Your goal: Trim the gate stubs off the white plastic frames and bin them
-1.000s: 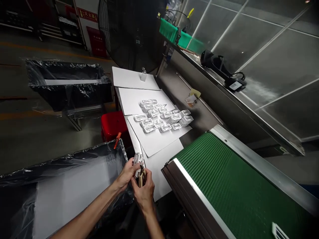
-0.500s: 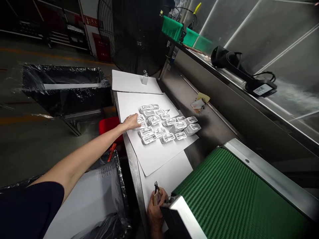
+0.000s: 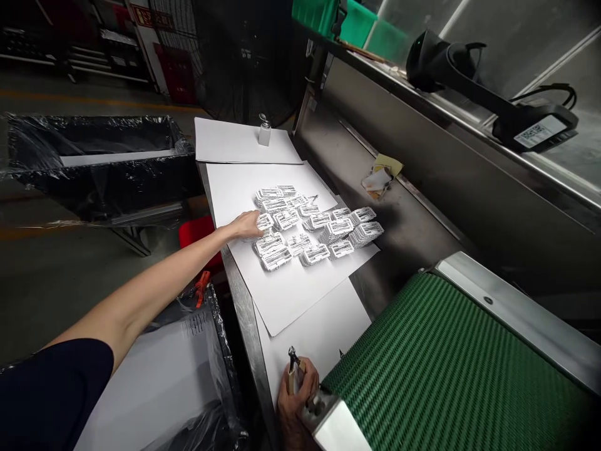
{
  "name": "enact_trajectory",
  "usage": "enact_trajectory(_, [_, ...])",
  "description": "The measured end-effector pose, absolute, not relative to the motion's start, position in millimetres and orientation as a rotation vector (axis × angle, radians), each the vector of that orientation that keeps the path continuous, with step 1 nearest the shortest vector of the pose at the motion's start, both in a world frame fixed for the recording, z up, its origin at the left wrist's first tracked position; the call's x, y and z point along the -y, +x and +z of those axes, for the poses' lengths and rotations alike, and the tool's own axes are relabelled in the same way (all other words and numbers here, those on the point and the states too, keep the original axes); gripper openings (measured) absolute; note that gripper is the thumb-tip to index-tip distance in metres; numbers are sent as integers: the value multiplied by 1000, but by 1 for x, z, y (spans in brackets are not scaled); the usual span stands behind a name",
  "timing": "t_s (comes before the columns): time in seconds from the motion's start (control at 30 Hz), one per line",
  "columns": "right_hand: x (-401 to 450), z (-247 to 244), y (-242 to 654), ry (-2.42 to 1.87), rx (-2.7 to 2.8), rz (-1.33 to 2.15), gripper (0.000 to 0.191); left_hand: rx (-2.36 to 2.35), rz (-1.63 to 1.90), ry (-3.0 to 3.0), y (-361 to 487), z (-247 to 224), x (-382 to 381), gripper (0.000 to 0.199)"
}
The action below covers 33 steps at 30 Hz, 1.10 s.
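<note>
Now, left (image 3: 244, 225) on stacks (image 3: 314, 228), right (image 3: 295, 401) gripping cutters (image 3: 293, 362)

A white label with a QR code and small print stands on the black device (image 3: 539, 131), but the print is not readable. The red wall sign (image 3: 151, 17) has Chinese characters, unclear. The small printed packs (image 3: 314, 254) show marks too small to read.

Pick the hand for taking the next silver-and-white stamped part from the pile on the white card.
Left, probably: the left hand lies at the edge of the silver-and-white stamped parts, already reaching them. The right hand sits farther off, near the green ribbed conveyor belt, and grips a small black-tipped hand tool.
</note>
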State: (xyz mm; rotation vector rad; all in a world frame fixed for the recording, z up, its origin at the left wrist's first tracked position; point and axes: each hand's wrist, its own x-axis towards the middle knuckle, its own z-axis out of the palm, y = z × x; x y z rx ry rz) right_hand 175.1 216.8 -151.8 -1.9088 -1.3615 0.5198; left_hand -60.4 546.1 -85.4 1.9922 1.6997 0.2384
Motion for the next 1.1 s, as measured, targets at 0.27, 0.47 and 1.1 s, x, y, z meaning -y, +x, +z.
enact_trajectory(0.27, [-215, -161, 168, -1867, 1313, 415, 19, -1755, 205, 2063, -53, -96, -551, 54])
enact_trajectory(0.47, [-212, -162, 171, -1877, 1319, 425, 17, -1747, 133, 1994, -57, -93, -555, 63])
enact_trajectory(1.1, [-212, -167, 179, -2135, 1561, -115, 60, -2102, 981, 1718, -136, -66, -411, 35])
